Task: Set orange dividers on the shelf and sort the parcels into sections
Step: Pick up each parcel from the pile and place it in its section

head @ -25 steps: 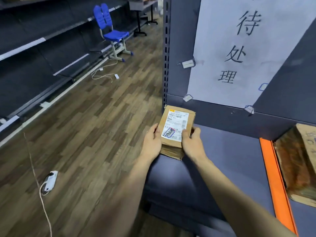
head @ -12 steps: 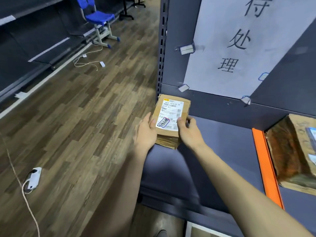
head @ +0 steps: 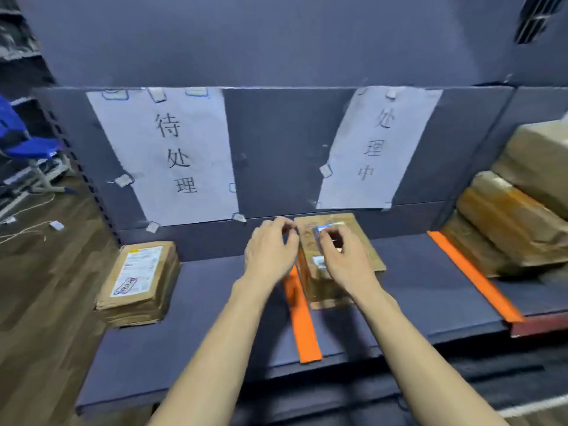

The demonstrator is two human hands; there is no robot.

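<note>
Both my hands reach over the dark shelf point(head: 215, 348) to the middle section. My right hand point(head: 341, 256) lies on top of a brown parcel point(head: 365, 241), fingers curled; whether it grips I cannot tell. My left hand point(head: 270, 250) hovers loosely curled just beside the parcel's left edge, over the near orange divider point(head: 304, 330). A second divider point(head: 473, 278) lies to the right, with stacked parcels point(head: 516, 222) beyond it. A small labelled parcel point(head: 138, 284) sits at the shelf's left end
</note>
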